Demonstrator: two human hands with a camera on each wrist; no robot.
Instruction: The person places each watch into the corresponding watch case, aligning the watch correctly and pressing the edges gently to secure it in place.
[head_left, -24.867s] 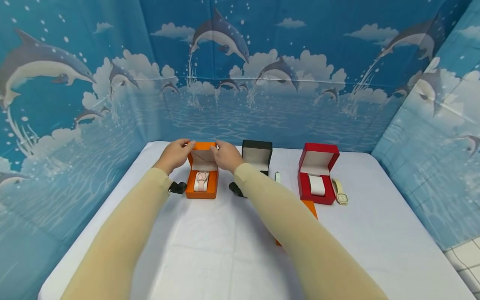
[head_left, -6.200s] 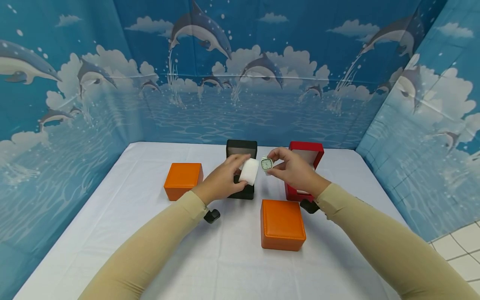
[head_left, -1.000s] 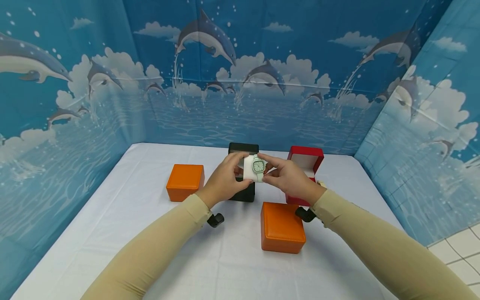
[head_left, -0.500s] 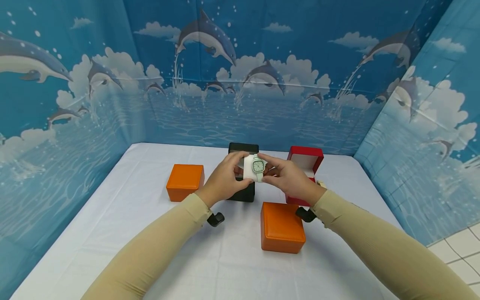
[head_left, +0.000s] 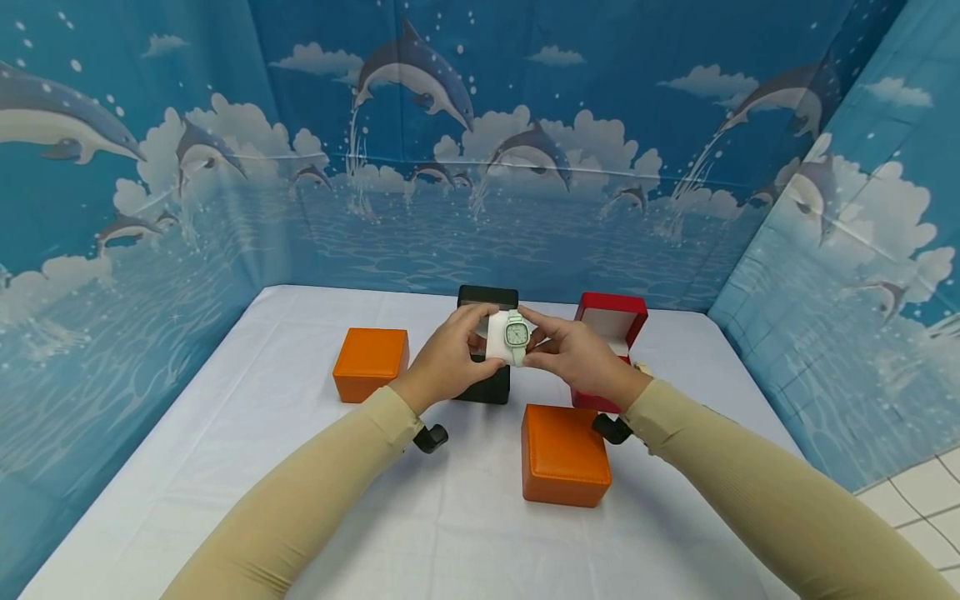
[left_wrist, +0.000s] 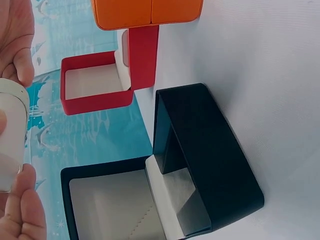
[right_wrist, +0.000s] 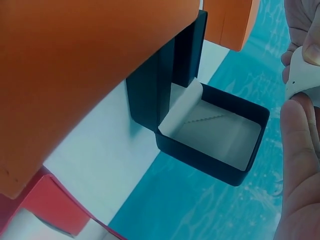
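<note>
My left hand (head_left: 446, 360) grips a white watch cushion (head_left: 496, 337) between thumb and fingers, above the black watch box (head_left: 487, 387). A pale green watch (head_left: 517, 333) with a squarish dial lies against the cushion's right part, its face turned up toward me. From the other side, my right hand (head_left: 583, 354) pinches the watch at its strap. The left wrist view shows the white cushion (left_wrist: 11, 140) with fingers at both ends. Below the hands, the black box (left_wrist: 210, 155) stands with its lid raised and a pale lining inside.
One closed orange box (head_left: 371, 364) stands left of the black box; another orange box (head_left: 566, 454) is nearer, below my right wrist. An open red box (head_left: 612, 305) stands at the back right, partly behind my right hand, with a gold-coloured watch (head_left: 642, 367) beside it.
Earliest, both hands were on the left orange box's raised lid; it is now closed. Six seconds ago watch and cushion were apart; now they are together. Over the last second, hardly any movement.
</note>
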